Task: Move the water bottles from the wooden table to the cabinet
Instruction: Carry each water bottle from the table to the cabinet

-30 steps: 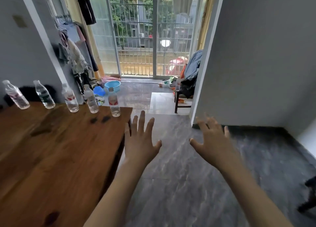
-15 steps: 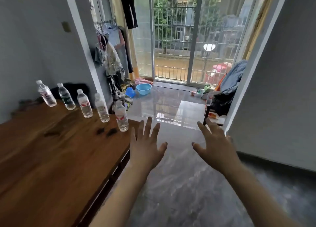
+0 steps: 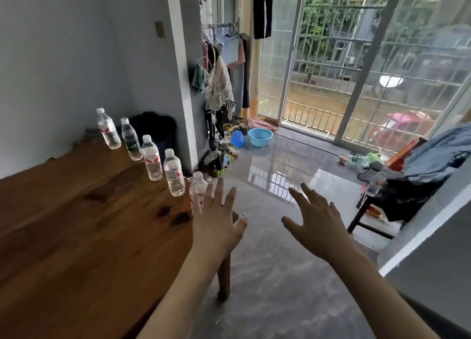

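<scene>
Table: wooden table, five upright water bottles rowed along far edge.
Nearest: end bottle just ahead of left hand, fingers spread, empty.
Right hand: farther off, spread, empty.

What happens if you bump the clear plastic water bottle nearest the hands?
The nearest clear plastic water bottle is tall and narrow, so it would probably tip. It stands near the corner of the wooden table, so it might fall off. Round sides suggest it would roll.

Daylight from barred window, floor glare, perhaps slight blur.
</scene>
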